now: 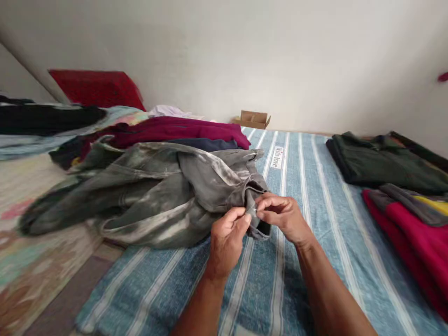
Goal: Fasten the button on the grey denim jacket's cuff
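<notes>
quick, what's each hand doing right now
Left hand: closed, pinching the grey jeans at the waistband.
Right hand: closed, pinching the same waistband.

Crumpled grey faded jeans point(157, 191), on bedspread

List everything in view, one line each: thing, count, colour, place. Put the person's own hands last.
grey jeans: one, washed grey, crumpled at the blanket's left edge
striped blanket: one, blue with white stripes, spread underneath
maroon garment: one, maroon, on the pile behind the jeans
dark green garment: one, dark green, folded at right
red garment: one, red, folded at near right
cardboard box: one, brown, by the far wall
red cushion: one, red, leaning at far left
left hand: one, pinching the jeans' waistband
right hand: one, pinching the same waistband edge
</notes>
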Motion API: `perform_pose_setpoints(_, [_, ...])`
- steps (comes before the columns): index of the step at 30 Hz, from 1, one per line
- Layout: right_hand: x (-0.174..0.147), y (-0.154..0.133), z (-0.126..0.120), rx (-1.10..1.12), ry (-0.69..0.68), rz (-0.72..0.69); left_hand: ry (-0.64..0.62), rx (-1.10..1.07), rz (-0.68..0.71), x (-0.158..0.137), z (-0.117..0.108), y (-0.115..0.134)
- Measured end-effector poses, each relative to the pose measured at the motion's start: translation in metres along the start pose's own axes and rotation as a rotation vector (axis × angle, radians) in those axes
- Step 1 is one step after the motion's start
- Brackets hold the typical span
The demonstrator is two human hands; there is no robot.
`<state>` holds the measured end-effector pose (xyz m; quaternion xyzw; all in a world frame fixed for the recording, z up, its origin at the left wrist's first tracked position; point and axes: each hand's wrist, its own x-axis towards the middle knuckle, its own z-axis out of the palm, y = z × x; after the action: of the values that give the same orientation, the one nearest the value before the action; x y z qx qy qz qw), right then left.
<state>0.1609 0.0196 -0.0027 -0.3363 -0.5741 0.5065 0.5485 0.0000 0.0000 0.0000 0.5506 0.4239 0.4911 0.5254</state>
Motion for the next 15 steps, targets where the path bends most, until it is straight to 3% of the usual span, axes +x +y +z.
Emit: perform_pose_setpoints(15, [-0.0011,-0.0010,-0.0002,0.007,-0.039,-0.006,0.025,-0.068,0.007,0.0009,0.0046,0.0027])
